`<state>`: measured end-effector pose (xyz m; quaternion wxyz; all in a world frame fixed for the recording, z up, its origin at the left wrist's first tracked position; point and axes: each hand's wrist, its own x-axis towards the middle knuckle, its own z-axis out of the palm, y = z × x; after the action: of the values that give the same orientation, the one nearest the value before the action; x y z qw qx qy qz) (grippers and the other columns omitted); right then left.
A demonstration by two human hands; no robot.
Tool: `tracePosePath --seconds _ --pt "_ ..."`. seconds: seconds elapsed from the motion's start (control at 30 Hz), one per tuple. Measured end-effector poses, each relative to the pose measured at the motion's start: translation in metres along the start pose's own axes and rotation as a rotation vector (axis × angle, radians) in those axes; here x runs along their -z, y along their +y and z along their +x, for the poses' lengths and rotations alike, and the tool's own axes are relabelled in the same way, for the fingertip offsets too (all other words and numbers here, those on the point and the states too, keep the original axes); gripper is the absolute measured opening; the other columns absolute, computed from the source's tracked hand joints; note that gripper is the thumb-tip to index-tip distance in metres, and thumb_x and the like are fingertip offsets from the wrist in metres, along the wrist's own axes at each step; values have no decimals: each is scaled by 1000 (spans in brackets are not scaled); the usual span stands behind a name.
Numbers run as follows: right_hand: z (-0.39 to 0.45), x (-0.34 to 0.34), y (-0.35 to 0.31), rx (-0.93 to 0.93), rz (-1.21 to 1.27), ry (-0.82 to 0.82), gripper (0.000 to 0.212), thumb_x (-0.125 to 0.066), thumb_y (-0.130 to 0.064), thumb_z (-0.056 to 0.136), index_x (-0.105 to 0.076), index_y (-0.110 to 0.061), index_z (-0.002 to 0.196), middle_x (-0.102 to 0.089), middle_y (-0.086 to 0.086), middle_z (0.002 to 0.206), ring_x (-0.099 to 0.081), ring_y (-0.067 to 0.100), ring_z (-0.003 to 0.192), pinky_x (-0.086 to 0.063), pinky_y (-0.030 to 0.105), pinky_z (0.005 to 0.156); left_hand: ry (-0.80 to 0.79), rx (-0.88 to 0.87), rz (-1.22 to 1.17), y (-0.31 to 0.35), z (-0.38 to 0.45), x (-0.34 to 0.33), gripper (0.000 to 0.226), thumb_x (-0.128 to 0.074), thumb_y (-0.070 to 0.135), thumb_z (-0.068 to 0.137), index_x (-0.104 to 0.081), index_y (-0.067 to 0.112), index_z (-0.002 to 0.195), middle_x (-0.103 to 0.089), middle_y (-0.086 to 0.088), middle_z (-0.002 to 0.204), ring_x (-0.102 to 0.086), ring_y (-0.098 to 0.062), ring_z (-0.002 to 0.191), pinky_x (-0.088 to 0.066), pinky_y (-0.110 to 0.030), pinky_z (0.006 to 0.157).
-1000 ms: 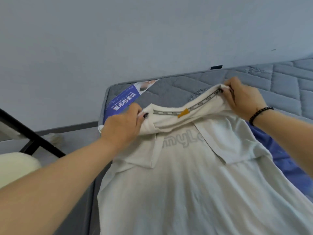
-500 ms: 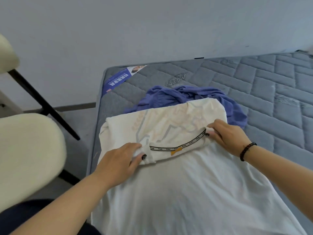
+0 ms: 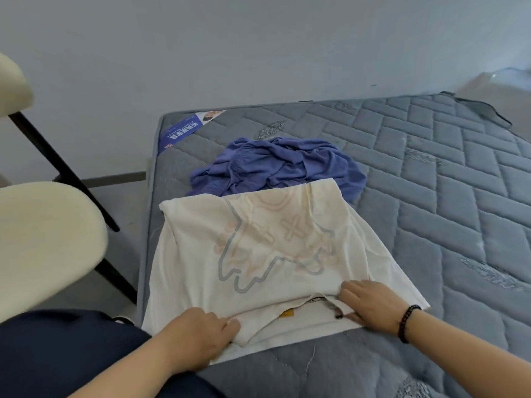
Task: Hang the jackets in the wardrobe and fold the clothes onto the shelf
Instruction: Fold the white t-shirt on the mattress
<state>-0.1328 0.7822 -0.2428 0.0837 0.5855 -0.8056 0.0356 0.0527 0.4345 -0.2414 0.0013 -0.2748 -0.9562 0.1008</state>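
One white T-shirt point(image 3: 258, 254) lies folded over on the grey mattress point(image 3: 431, 211), near edge, print showing through faintly; one crumpled purple garment point(image 3: 275, 165) sits just behind it, touching. Two hands: left hand point(image 3: 198, 334) pinches the shirt's folded edge, fingers curled into the cloth; right hand point(image 3: 370, 305) holds the collar end, fingers curled on it. One cream chair point(image 3: 43, 234) at left.

We cannot see the near part of the crumpled blue-purple garment point(image 3: 275, 165); the folded cream printed T-shirt point(image 3: 270, 254) covers it. The grey quilted mattress point(image 3: 448, 214) runs off the right and bottom edges. The cream padded chair point(image 3: 43, 234) is cut by the left edge. The small blue label point(image 3: 184, 129) at the mattress's far left corner is too small to read.
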Motion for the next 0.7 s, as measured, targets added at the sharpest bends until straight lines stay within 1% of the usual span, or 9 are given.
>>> tracePosePath --seconds 0.07,0.13,0.2,0.27,0.33,0.47,0.57,0.63,0.7 --pt "-6 3 -9 -16 27 23 36 -22 -49 100 -45 -23 89 -57 -4 80 -54 13 61 -45 24 50 28 0 -1 5 -5 1 61 -79 39 46 -43 19 91 -51 10 48 -43 -12 32 -15 -21 38" --pt "-11 6 -21 -40 55 20 35 -26 -46 100 -48 -22 87 -55 -4 79 -52 15 63 -46 26 53 70 6 -12 8 -10 2 41 -64 43 62 -44 21 89 -52 11 50 -44 -11 34 -16 -21 37" --pt "-14 10 -33 -75 59 -9 36 -35 -51 95 -54 -22 84 -52 -5 80 -47 15 68 -45 30 59 83 79 -80 9 -15 2 26 -51 49 79 -49 24 85 -54 11 53 -48 -11 38 -24 -21 35" --pt "-11 15 -44 -123 82 -4 41 -45 -61 87 -59 -22 85 -51 -6 84 -47 15 72 -40 31 66 124 242 -191 7 -15 8 32 -38 53 92 -53 27 80 -54 13 57 -50 -10 43 -33 -22 36" --pt "8 19 -57 -178 130 85 42 -46 -59 87 -61 -20 87 -53 -6 88 -51 16 77 -40 33 71 212 522 -369 3 -12 19 36 -28 50 99 -51 28 81 -55 13 65 -52 -6 53 -37 -22 46" --pt "91 22 -84 -333 330 294 26 -49 -35 92 -60 -14 82 -54 -5 85 -52 14 77 -43 30 70 302 1108 -763 -28 -8 19 9 -47 30 95 -48 26 87 -53 13 85 -51 -3 74 -40 -23 61" --pt "176 25 -94 -393 505 262 18 -51 -27 91 -58 -13 82 -52 -6 82 -50 8 71 -43 21 66 326 1397 -986 -51 -12 7 10 -54 30 92 -49 23 97 -54 8 94 -54 -9 83 -48 -32 72" --pt "238 26 -99 -428 606 150 12 -55 -25 91 -58 -15 84 -54 -7 84 -50 5 71 -42 18 67 268 1442 -1113 -59 -16 1 14 -54 36 92 -50 23 98 -57 8 92 -55 -9 80 -45 -29 67" --pt "299 19 -103 -453 652 3 10 -58 -25 91 -59 -16 86 -58 -5 87 -54 10 74 -43 22 70 162 1394 -1166 -64 -17 1 15 -52 43 92 -53 28 90 -60 11 86 -55 -5 77 -45 -25 65"
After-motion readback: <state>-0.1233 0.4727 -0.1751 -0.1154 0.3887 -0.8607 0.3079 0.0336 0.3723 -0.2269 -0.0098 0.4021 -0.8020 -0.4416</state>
